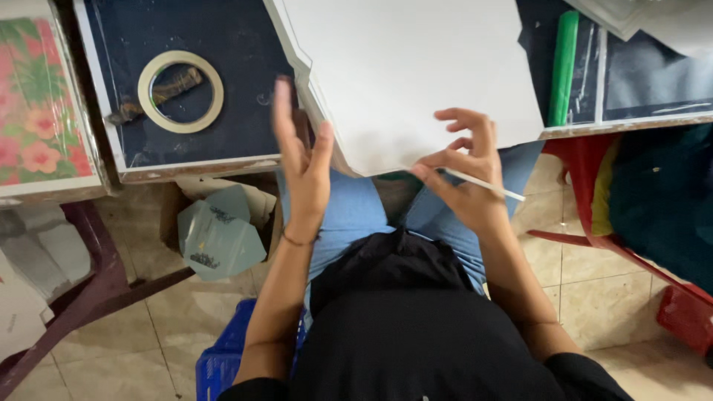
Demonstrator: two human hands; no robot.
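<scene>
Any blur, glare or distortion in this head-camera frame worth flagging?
Head view: the left hand has smeared, motion-blurred fingertips; the right hand and its thin white stick are sharper. The white sheet is bright and nearly featureless. Light is soft, without hard shadows. The table edge bows slightly, wide-angle.

1. The single head view looks steeply down from above the person's lap, close over both hands.
2. It faces forward to the table edge (223, 167) just beyond them.
</scene>
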